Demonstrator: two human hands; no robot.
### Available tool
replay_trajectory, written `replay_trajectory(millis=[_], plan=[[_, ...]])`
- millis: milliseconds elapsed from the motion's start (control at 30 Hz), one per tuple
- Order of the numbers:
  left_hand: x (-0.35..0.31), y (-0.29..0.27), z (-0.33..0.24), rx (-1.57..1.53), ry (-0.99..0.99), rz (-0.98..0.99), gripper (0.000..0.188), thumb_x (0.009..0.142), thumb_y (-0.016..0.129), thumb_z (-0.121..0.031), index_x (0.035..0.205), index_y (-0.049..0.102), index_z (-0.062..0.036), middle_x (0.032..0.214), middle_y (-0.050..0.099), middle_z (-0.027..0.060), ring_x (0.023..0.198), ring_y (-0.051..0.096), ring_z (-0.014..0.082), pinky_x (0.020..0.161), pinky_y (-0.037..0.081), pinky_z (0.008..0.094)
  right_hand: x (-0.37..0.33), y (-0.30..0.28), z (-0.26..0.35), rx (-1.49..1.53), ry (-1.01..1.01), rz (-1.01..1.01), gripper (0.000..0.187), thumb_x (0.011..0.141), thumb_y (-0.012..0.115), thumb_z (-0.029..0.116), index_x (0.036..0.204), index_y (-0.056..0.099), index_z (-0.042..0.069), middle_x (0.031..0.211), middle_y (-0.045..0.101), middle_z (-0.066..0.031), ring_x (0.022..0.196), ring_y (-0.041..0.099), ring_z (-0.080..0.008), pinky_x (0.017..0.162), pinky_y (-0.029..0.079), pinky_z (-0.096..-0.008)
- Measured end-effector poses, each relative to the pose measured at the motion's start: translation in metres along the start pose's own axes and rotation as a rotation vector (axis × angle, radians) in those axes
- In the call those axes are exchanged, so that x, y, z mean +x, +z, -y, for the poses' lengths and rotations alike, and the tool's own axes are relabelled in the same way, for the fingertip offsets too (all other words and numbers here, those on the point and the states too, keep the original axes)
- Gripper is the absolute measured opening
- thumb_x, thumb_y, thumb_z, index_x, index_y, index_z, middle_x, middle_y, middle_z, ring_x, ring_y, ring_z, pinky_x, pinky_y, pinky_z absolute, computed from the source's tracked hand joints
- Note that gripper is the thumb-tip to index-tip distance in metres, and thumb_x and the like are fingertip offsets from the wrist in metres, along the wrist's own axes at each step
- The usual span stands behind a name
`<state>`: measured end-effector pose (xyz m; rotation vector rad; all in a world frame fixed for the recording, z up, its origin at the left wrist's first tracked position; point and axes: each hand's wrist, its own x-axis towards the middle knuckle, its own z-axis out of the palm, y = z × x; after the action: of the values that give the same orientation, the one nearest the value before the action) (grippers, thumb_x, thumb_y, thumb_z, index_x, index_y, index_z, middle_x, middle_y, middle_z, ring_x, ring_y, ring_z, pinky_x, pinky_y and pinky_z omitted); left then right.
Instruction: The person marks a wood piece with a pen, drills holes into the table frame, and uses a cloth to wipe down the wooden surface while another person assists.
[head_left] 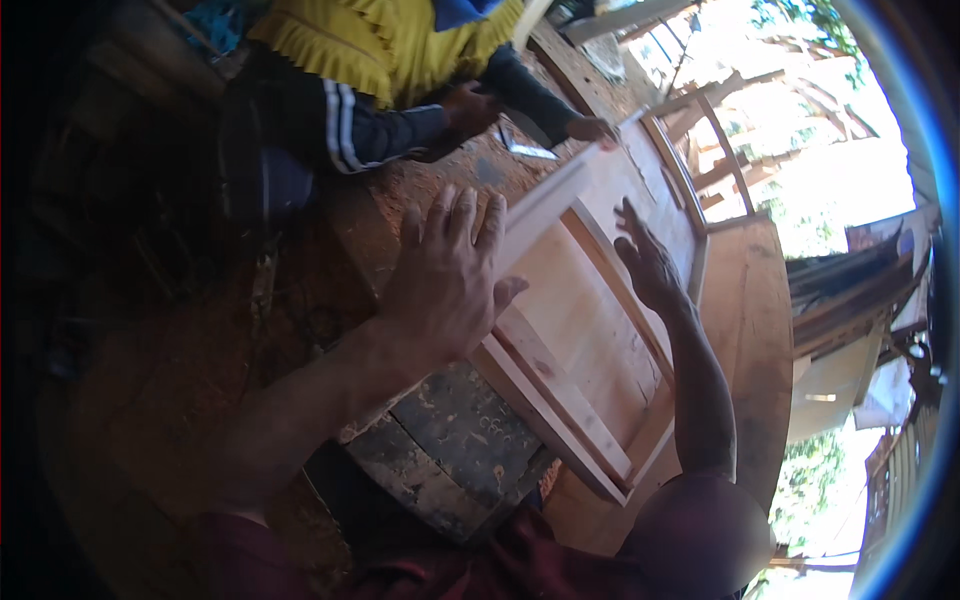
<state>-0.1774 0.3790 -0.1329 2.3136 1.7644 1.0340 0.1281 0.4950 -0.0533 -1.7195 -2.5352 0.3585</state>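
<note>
A pale wooden frame (515, 385) with crossbars and thin panels (585, 340) set in it lies across the middle of the view, slanting away to the upper right. My left hand (445, 265) hovers at its left edge with fingers spread and thumb out, palm down; whether it touches the wood I cannot tell. Over the right part of the frame is my right hand (648, 262), fingers stretched and apart, with nothing in it. At the frame's far end a co-worker's hand (592, 130) rests near the corner.
The co-worker, in a yellow ruffled garment (370, 45) and striped dark sleeves, stands at the far left. A worn, stained bench top (450, 440) is near me. A broad wooden board (748, 310) lies under the frame's right side. Stacked timber (850, 295) is at the right.
</note>
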Motion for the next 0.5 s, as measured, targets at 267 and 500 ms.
replay_trajectory(millis=[267,500], plan=[[-0.034,-0.002,-0.117,-0.338,0.645,0.487,0.084,0.084,0.065,-0.056,0.14,0.045,0.0038,0.138,0.048,0.0203,0.135,0.039,0.0372,0.118,0.022,0.0533,-0.218,-0.041,-0.162,0.281,0.452,-0.319,0.056,0.101,0.047,0.047,0.138,0.055,0.006,0.144,0.05,-0.0215,0.135,0.046,-0.0355,0.11,0.036,-0.0413],[-0.058,0.039,-0.207,0.044,0.754,0.6,0.091,0.074,0.075,-0.055,0.14,0.046,-0.0007,0.128,0.053,0.0169,0.124,0.047,0.0331,0.111,0.031,0.0524,-0.269,-0.005,-0.209,0.038,0.348,-0.854,0.058,0.098,0.05,0.048,0.146,0.045,0.015,0.152,0.039,-0.0195,0.145,0.029,-0.0349,0.117,0.025,-0.0441]])
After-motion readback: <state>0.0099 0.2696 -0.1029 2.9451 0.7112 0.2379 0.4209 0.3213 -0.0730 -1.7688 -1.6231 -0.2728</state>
